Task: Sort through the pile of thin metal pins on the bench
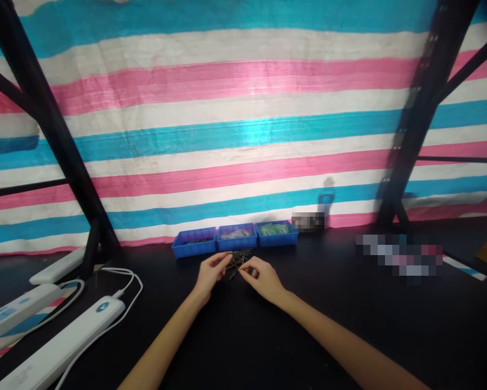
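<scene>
A loose pile of thin, dark and brassy pieces like screws or nails (241, 255) lies on the black table, between my two hands. My left hand (211, 275) is at the left side of the pile, thumb and forefinger brought together at its edge. On the near right side, my right hand (264, 277) has its fingers curled and its thumb and forefinger pinched beside a thin piece. What either pinch holds is too small to make out. Just behind stand three blue bins: the left bin (194, 249) has dark thin pieces, the middle bin (237, 243) whitish ones, the right bin (278, 239) green ones.
White power strips (64, 341) and a white cable (140, 292) lie on the left. Black frame posts (70, 151) rise on both sides before a striped sheet (243, 130). Blurred-out items sit behind the bins' right end and on the right of the table.
</scene>
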A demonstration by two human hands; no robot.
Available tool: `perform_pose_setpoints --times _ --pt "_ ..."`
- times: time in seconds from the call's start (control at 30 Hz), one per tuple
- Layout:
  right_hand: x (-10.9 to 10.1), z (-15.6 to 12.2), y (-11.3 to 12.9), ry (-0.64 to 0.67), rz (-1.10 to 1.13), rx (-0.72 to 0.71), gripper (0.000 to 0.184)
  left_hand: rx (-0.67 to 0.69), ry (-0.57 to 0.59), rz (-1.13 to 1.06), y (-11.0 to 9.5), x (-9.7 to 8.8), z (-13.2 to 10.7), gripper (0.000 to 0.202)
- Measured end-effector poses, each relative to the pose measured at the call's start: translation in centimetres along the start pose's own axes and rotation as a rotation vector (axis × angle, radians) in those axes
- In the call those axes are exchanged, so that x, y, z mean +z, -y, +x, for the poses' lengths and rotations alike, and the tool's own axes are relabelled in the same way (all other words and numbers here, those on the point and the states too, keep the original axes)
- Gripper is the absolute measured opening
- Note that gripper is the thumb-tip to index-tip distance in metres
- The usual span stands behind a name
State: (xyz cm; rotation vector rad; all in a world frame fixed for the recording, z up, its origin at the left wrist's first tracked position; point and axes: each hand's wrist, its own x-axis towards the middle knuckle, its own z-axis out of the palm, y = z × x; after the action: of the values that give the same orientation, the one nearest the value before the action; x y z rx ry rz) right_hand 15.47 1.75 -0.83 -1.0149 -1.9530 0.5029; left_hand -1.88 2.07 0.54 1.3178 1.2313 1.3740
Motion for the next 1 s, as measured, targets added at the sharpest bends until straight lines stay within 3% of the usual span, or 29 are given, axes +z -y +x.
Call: perform_pose_setpoints --times 0.37,0.77,0.87,1.0 --pt "-0.2 -0.2 0.2 0.033 -0.04 -0.017 0.01 -0.007 -0.254 -0.304 -0.3 -4.3 2.2 0.046" --pt "0.2 -0.3 -0.1 0.04 -0.057 -0.028 0.01 -0.001 -0.158 -0.352 -0.9 -6.2 2.7 0.072" --pt "0.2 -0.2 -0.1 0.045 -0.064 -0.023 0.01 0.035 -0.136 -0.255 -1.0 -6.2 2.6 0.067" --pt "0.1 -0.2 0.1 0.02 -0.095 -0.003 0.01 0.167 -0.034 0.16 -0.7 -5.0 1.9 0.037"
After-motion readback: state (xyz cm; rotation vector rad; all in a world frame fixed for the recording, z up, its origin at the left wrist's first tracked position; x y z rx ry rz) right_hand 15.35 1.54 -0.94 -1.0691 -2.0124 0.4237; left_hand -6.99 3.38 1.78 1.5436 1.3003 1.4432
